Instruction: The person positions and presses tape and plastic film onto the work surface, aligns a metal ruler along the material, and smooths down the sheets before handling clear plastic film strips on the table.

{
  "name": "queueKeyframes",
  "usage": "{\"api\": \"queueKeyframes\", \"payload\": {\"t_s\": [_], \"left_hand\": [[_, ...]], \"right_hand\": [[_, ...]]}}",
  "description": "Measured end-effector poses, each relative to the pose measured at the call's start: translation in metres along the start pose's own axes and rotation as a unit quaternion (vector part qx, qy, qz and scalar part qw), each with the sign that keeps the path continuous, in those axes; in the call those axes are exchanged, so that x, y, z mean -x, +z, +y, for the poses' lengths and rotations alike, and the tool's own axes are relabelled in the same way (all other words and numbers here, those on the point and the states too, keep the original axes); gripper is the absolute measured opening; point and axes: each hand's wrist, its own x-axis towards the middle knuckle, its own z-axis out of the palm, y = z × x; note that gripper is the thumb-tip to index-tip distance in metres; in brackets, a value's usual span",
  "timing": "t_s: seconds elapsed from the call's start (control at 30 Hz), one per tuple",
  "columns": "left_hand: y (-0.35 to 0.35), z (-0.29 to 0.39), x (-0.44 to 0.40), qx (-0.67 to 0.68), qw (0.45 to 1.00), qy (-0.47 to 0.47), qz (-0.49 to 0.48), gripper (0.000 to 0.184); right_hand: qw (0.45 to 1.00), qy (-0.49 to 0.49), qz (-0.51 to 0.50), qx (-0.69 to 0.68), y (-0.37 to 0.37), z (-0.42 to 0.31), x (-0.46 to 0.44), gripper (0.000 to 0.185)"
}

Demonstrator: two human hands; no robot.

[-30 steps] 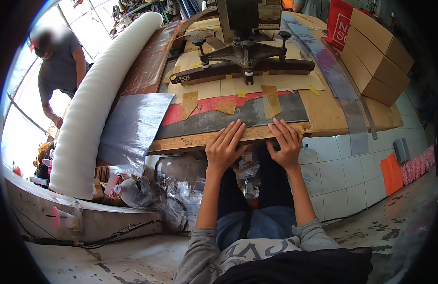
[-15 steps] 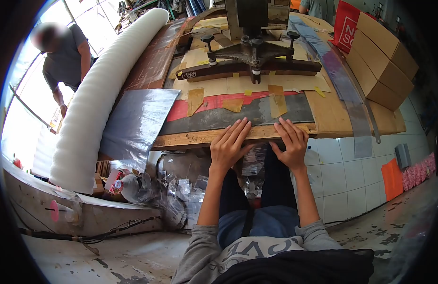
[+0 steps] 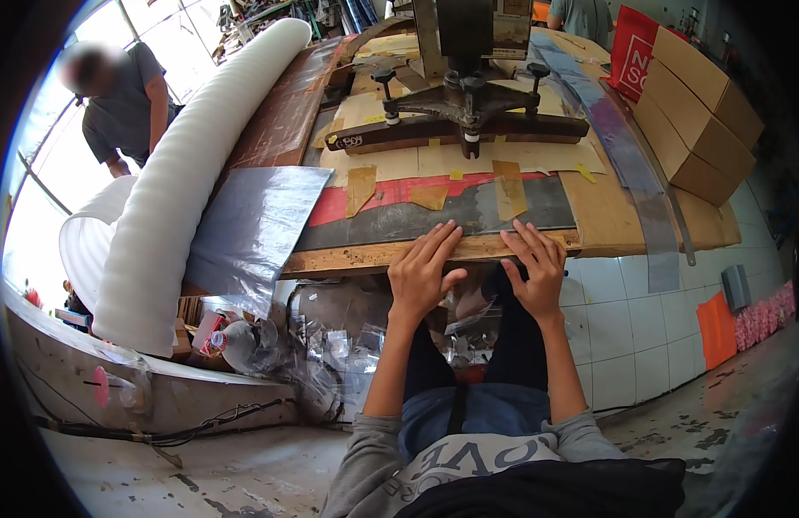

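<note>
My left hand (image 3: 424, 266) lies palm down on the wooden front edge (image 3: 348, 256) of the work table, fingers stretched forward and thumb out to the side. Beside it, my right hand (image 3: 537, 262) rests on the same edge with its fingers spread. Neither holds anything. Beyond my fingertips are a dark grey strip (image 3: 374, 224) and a red strip with pieces of brown tape (image 3: 509, 192). A dark metal press bar (image 3: 538, 129) hangs over the pale board behind them. A clear plastic sheet (image 3: 253, 216) drapes over the table's left front corner.
A big white foam roll (image 3: 171, 190) runs along the left side, with a person (image 3: 127, 95) beyond it. Cardboard boxes (image 3: 689, 112) and a red bag (image 3: 631, 56) stand at the right. A plastic bottle (image 3: 237, 344) lies below left. Another person is at the back.
The person at the left has bent lower, and a loose flap of white foam now curls beside the roll. My hands stay on the table edge; the view has shifted slightly.
</note>
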Motion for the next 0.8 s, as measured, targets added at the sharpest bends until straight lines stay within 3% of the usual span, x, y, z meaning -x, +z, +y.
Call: {"api": "queueKeyframes", "payload": {"t_s": [0.07,0.17,0.27,0.37,0.53,0.8], "left_hand": [[-0.015,0.001,-0.010,0.076,0.992,-0.067,-0.070,0.054],[-0.027,-0.015,-0.045,0.015,0.978,-0.136,-0.160,0.046],[0.013,-0.062,-0.059,0.002,0.992,-0.104,-0.076,0.050],[0.019,-0.076,-0.067,-0.036,0.979,-0.106,-0.168,0.049],[0.021,-0.073,-0.063,-0.059,0.978,-0.111,-0.169,0.052],[0.021,-0.073,-0.063,-0.062,0.976,-0.117,-0.174,0.053]], "right_hand": [[1.000,0.003,0.001,-0.007,0.000,0.001,-0.001,0.034],[1.000,0.007,-0.006,-0.016,-0.001,0.001,0.002,0.033],[0.999,0.015,-0.011,-0.026,-0.003,0.001,0.000,0.031],[0.998,0.037,-0.012,-0.057,-0.005,0.000,-0.004,0.029],[0.977,0.108,0.001,-0.181,-0.016,-0.006,-0.018,0.026],[0.955,0.111,0.077,-0.263,-0.009,-0.014,-0.031,0.024]]}}
